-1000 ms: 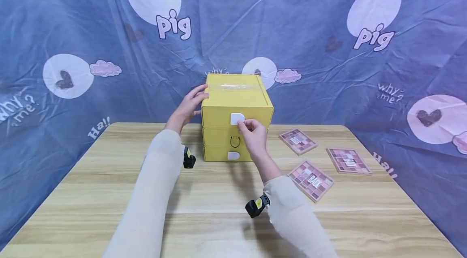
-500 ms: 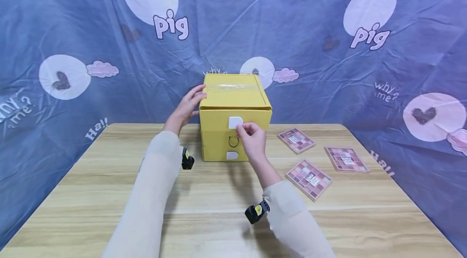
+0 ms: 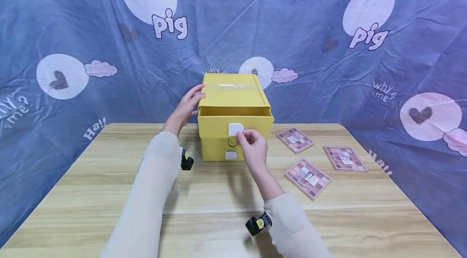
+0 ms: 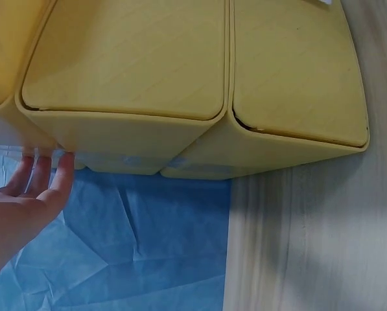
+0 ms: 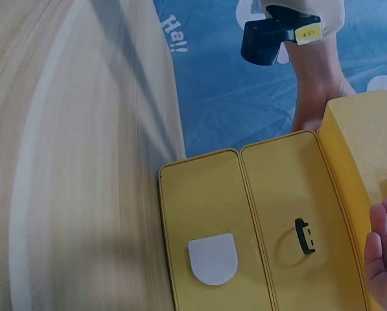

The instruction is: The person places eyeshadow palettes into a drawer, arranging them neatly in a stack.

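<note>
A yellow three-drawer box [image 3: 233,89] stands at the back of the table, with clear tape across its top. Its top drawer [image 3: 215,126] is pulled partly out, and a dark gap shows behind the front panel. My right hand [image 3: 254,148] pinches the white tab [image 3: 235,129] on that drawer between thumb and fingers. Against the left side and top edge of the box rests my left hand [image 3: 185,108], fingers spread. In the left wrist view its fingertips touch the yellow side wall [image 4: 115,139]. Below, the middle drawer carries a black ring handle [image 5: 303,236], the bottom one a white tab [image 5: 212,259].
Three pink palettes lie to the right of the box: one at the back [image 3: 295,140], one far right [image 3: 345,158], one nearer [image 3: 308,179]. A blue printed cloth [image 3: 226,18] hangs right behind the wooden table [image 3: 204,209].
The top drawer has slid out toward me, from closed to partly open, with my right hand drawing its white tab. My left hand has stayed on the box's left side.
</note>
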{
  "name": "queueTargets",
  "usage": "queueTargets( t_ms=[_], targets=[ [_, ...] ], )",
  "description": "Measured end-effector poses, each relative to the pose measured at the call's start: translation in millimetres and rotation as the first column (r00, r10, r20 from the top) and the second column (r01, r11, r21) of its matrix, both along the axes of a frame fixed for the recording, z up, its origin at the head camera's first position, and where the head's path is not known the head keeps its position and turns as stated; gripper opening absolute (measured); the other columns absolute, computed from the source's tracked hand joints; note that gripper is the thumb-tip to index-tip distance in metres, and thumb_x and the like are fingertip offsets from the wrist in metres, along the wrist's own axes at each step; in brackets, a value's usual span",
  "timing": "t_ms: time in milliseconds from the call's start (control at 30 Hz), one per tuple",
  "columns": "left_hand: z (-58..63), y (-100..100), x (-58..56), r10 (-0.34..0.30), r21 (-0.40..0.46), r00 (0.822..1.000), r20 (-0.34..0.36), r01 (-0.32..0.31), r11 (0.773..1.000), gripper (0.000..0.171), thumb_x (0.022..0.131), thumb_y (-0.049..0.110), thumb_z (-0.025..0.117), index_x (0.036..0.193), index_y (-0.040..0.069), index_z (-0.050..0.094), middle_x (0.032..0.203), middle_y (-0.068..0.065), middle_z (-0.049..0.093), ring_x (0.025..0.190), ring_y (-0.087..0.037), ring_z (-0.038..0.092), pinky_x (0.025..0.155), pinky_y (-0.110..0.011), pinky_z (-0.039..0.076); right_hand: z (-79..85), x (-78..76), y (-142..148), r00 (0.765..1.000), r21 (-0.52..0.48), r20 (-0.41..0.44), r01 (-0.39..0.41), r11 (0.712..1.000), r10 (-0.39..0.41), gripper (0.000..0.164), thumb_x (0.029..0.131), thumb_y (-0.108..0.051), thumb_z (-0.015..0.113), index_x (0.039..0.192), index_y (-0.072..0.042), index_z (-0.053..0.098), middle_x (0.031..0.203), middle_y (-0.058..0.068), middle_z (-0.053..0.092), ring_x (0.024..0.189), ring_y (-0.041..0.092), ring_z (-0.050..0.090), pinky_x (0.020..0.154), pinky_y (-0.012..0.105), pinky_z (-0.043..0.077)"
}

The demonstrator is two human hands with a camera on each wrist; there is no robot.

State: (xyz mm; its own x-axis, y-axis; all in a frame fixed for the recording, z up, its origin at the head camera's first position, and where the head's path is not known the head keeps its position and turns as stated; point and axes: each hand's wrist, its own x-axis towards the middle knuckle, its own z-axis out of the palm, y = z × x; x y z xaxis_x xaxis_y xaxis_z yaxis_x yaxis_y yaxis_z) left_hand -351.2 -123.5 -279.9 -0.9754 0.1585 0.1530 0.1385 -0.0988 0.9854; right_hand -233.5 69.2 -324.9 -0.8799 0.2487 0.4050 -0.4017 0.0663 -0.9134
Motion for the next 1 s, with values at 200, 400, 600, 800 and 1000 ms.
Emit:
queueTargets(
  t_ms=[200, 400, 600, 800, 1000],
  targets=[
    [-2.6, 0.7, -0.6, 0.023, 0.001, 1.000, -0.013, -0.023, 1.000, 0.050, 0.086, 0.021, 0.049, 0.133, 0.016, 0.034, 0.126, -0.010, 0.036, 0.116, -0.020, 0.032, 0.089, -0.051, 0.026, -0.7, 9.1, 0.5, 1.000, 0.027, -0.025, 0.007, 1.000, -0.006, 0.011, 0.078, -0.001, 0.060, 0.075, 0.009, 0.056, 0.065, 0.015, 0.058, 0.059, 0.031, 0.055, 0.051, 0.018, 0.041],
    [-4.6, 1.3, -0.5, 0.028, -0.005, 0.999, -0.015, -0.028, 1.000, 0.050, 0.085, 0.023, 0.049, 0.133, 0.017, 0.034, 0.128, -0.008, 0.036, 0.116, -0.020, 0.032, 0.089, -0.052, 0.025, -3.4, 18.4, 2.1, 0.999, 0.040, -0.034, 0.017, 0.999, -0.015, 0.013, 0.078, -0.002, 0.061, 0.075, 0.009, 0.056, 0.066, 0.016, 0.058, 0.057, 0.024, 0.055, 0.049, 0.017, 0.040],
    [-2.4, 2.2, 2.4, 0.014, 0.010, 1.000, -0.008, -0.014, 1.000, 0.050, 0.086, 0.022, 0.048, 0.134, 0.016, 0.032, 0.130, -0.009, 0.035, 0.115, -0.020, 0.032, 0.089, -0.050, 0.025, -6.4, 26.9, 2.9, 0.998, 0.055, -0.062, 0.023, 0.998, -0.020, 0.013, 0.078, -0.001, 0.060, 0.074, 0.010, 0.055, 0.065, 0.016, 0.058, 0.055, 0.019, 0.053, 0.050, 0.017, 0.040],
    [6.1, 5.0, 15.8, 0.005, -0.018, 1.000, -0.014, -0.005, 1.000, 0.052, 0.087, 0.021, 0.045, 0.135, 0.013, 0.028, 0.134, -0.012, 0.031, 0.117, -0.023, 0.030, 0.090, -0.050, 0.025, -11.2, 32.9, 3.8, 0.995, 0.057, -0.094, 0.023, 0.998, -0.017, 0.012, 0.078, 0.000, 0.060, 0.073, 0.009, 0.054, 0.063, 0.016, 0.057, 0.053, 0.013, 0.051, 0.049, 0.017, 0.039],
    [3.6, 4.6, 13.5, 0.015, -0.024, 1.000, -0.016, -0.015, 1.000, 0.053, 0.087, 0.023, 0.046, 0.136, 0.015, 0.028, 0.135, -0.010, 0.030, 0.119, -0.022, 0.028, 0.090, -0.051, 0.025, -13.4, 37.9, 4.9, 0.993, 0.054, -0.118, 0.026, 0.998, -0.019, 0.012, 0.078, 0.000, 0.061, 0.074, 0.009, 0.054, 0.064, 0.015, 0.057, 0.055, 0.018, 0.053, 0.051, 0.018, 0.041]
  ],
)
